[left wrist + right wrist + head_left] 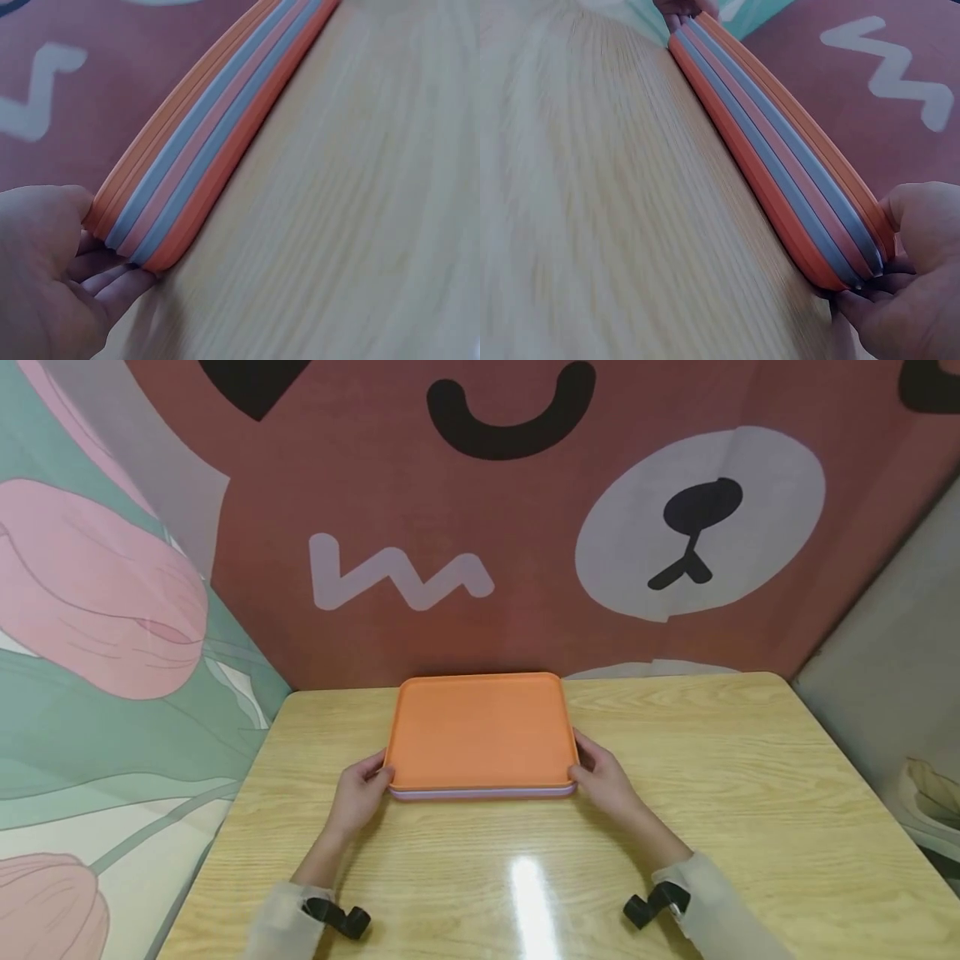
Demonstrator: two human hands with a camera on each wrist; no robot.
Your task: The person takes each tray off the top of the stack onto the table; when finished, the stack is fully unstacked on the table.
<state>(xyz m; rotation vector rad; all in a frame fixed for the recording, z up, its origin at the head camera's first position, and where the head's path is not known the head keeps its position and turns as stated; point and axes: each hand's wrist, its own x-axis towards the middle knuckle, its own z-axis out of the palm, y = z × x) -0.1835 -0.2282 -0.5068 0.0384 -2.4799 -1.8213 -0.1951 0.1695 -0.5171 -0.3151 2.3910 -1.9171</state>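
A stack of several rectangular trays, with an orange tray on top, lies at the far side of the table. In the left wrist view the stack's edge shows orange, grey-blue and pink layers, with a red-orange tray at the bottom. My left hand grips the near left corner, thumb at the top rim and fingers at the side and underside. Opposite it, my right hand holds the near right corner, its thumb against the upper rim and fingertips by the lowest tray.
The wooden table reaches back to a wall covering with a cartoon bear print. A flower-print covering stands along the left. Beyond the right edge is a pale container. Each wrist wears a black camera mount.
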